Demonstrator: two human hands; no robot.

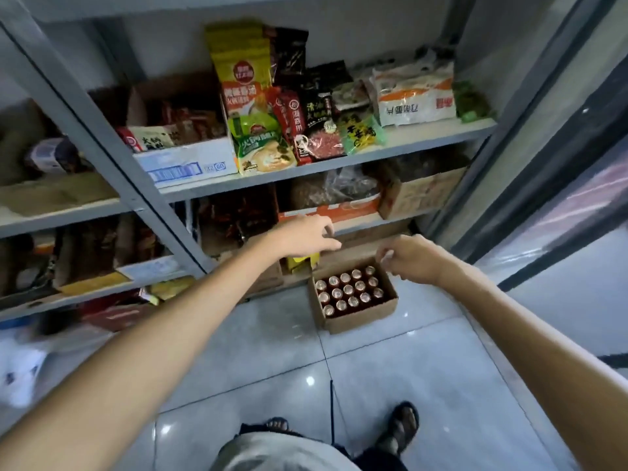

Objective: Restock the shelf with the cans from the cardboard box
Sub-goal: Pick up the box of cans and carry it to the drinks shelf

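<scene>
Left hand and right hand, both empty with fingers loosely spread, reach toward the cardboard box of upright cans on the floor beside the shelf, ready to grasp.

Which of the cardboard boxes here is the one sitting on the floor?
The open cardboard box full of cans, on the tiled floor under the hands. The other boxes sit on the shelves.

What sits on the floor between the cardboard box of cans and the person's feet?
Nothing: in the head view only bare glossy floor tile separates the cardboard box of cans from the sandalled feet.
</scene>
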